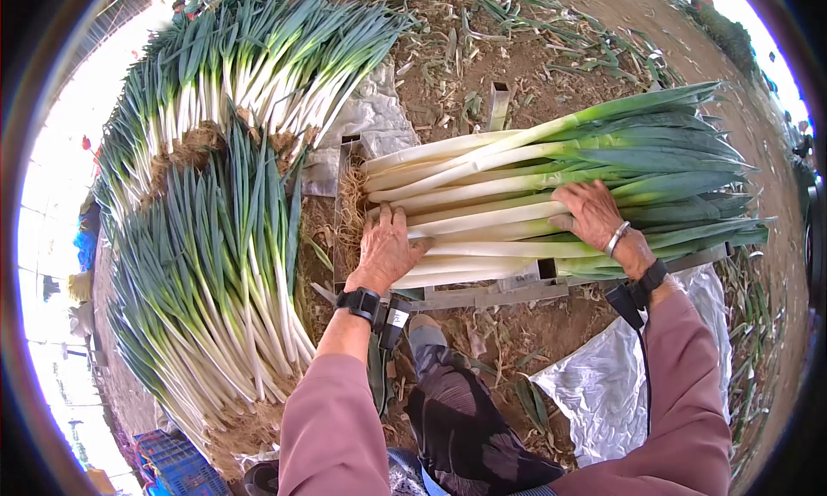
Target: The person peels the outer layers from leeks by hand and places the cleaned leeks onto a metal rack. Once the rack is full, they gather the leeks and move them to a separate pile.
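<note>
Mauve sleeves nearest, left hand on white stalks of leeks, near metal frame's left edge, right hand on greener part, fingers of both slightly apart

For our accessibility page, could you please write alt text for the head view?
Two bare hands, left and right, rest on leeks laid in a metal frame, roots at the left; more leeks are heaped on the left.
</note>
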### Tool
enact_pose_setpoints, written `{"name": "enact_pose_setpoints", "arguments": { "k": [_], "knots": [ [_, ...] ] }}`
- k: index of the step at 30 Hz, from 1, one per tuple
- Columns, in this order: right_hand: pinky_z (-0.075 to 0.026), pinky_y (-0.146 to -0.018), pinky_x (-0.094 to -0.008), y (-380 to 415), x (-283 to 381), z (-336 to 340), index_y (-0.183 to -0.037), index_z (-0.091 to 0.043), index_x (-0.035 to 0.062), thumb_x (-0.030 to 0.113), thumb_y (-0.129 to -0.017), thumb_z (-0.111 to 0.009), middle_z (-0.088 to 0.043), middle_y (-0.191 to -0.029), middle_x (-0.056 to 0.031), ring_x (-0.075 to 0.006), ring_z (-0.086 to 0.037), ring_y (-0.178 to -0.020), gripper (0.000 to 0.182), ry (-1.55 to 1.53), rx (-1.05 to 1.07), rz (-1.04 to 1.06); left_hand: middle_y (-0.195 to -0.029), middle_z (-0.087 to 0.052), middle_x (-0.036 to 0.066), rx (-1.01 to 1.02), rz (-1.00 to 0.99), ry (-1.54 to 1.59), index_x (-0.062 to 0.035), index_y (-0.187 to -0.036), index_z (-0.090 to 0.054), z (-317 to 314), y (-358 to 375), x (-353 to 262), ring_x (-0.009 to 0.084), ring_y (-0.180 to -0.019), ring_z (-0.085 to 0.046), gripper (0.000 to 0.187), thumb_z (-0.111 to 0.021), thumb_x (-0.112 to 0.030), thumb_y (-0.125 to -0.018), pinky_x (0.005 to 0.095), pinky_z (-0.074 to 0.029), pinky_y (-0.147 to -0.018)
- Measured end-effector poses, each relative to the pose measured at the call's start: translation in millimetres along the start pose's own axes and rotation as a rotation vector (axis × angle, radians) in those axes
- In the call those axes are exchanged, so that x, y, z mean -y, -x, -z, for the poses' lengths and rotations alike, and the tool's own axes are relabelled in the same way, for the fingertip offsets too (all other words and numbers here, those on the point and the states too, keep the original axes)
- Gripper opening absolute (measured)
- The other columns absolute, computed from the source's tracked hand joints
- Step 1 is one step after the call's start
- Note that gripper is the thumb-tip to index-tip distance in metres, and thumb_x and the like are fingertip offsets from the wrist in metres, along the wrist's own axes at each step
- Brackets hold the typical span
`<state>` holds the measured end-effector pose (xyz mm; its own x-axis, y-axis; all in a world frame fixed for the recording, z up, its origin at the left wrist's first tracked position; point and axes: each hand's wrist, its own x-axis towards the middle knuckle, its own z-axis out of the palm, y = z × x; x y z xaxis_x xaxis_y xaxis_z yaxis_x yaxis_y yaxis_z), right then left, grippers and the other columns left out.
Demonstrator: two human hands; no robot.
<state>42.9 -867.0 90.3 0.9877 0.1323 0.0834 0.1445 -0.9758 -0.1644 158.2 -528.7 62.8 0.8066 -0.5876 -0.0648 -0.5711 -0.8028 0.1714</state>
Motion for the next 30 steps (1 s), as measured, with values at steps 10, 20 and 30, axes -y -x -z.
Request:
{"name": "enact_pose_setpoints", "arguments": {
  "k": [10, 20, 30],
  "knots": [
    [-0.045, -0.073, -0.037, -25.2, 17.5, -1.5, -0.082, -0.062, 0.0138, 0.024, -0.066, -0.076, -0.05, -0.089, -0.004, -0.0208, -0.052, -0.091, 0.023, 0.101, -0.261, 0.021, -0.103, -0.054, 0.018, -0.442, -0.061, 0.096, -0.0056, -0.091, -0.061, -17.3, -7.3, 17.4, 0.0362, -0.095, -0.056, 0.014, -0.059, -0.005, -0.077, 0.0486, -0.041, -0.091],
    [-0.048, -0.071, -0.0428, -48.9, 10.4, -35.3, -0.091, -0.059, 0.0091, 0.015, -0.072, -0.066, -0.051, -0.083, -0.0115, -0.0301, -0.055, -0.085, 0.021, 0.232, -0.189, 0.005, -0.1, -0.047, 0.018, -0.312, 0.124, 0.073, -0.0006, -0.088, -0.057, -34.0, -24.1, 15.1, 0.0357, -0.089, -0.057, 0.011, -0.049, 0.002, -0.08, 0.0433, -0.052, -0.07],
    [-0.039, -0.092, -0.0432, -85.8, -13.3, -0.4, -0.099, -0.057, 0.0083, 0.04, -0.086, -0.056, -0.052, -0.097, -0.0114, -0.0283, -0.05, -0.098, 0.034, 0.279, -0.516, 0.008, -0.13, -0.039, 0.024, -0.138, 0.126, 0.019, -0.006, -0.133, -0.039, -9.3, -23.7, -9.0, 0.0432, -0.12, -0.041, 0.061, -0.064, -0.01, -0.078, 0.0531, -0.034, -0.101]
  ]
}}
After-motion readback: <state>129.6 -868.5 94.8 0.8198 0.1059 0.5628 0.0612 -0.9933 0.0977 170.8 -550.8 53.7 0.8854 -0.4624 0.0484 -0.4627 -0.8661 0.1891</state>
